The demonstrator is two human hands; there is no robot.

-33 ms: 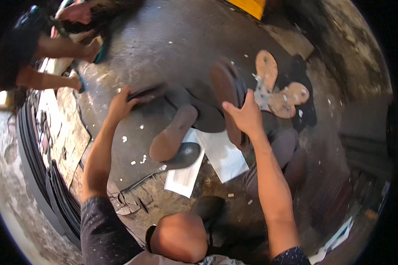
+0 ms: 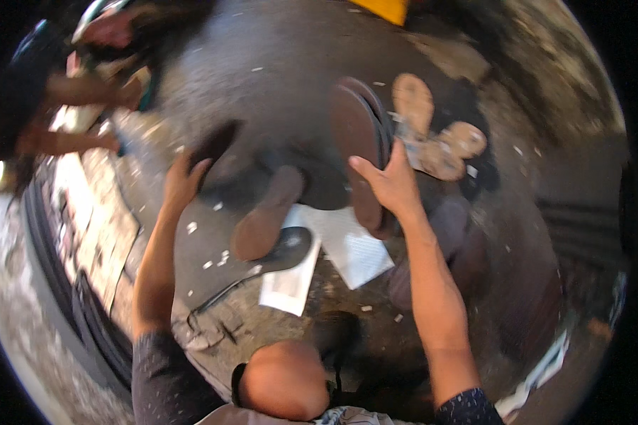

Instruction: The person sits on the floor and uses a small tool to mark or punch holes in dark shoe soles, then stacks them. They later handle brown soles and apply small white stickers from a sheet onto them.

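The dark floor (image 2: 283, 71) is the largest thing, and it carries almost all the others. At its left side lies a long bundle of black strips (image 2: 49, 248), curved, beside a pale sheet (image 2: 99, 219). At the upper left another person's legs (image 2: 78, 92) are seen, blurred. A yellow object (image 2: 384, 8) is cut by the top edge; whether it is a container, and what is in it, one cannot tell.

Both forearms of the person reach forward, well apart, the right one leaning inward. The right hand (image 2: 390, 185) is clamped on a stack of brown soles (image 2: 353, 131), which point away from the person; its thumb lies across the face of the nearest sole, and the fingers go behind. The left hand (image 2: 183, 178) is closed on the near end of a dark flat piece (image 2: 220, 145), which slants to the upper right; the blur hides its exact shape.

Between the hands, a single brown sole (image 2: 268, 216) lies on the floor, partly over a black sole (image 2: 292, 246). Near the right hand lie tan soles (image 2: 414, 105), close together. Under the black sole and just beside it are white papers (image 2: 358, 251). The smallest are white scraps (image 2: 192, 227), scattered near the left forearm
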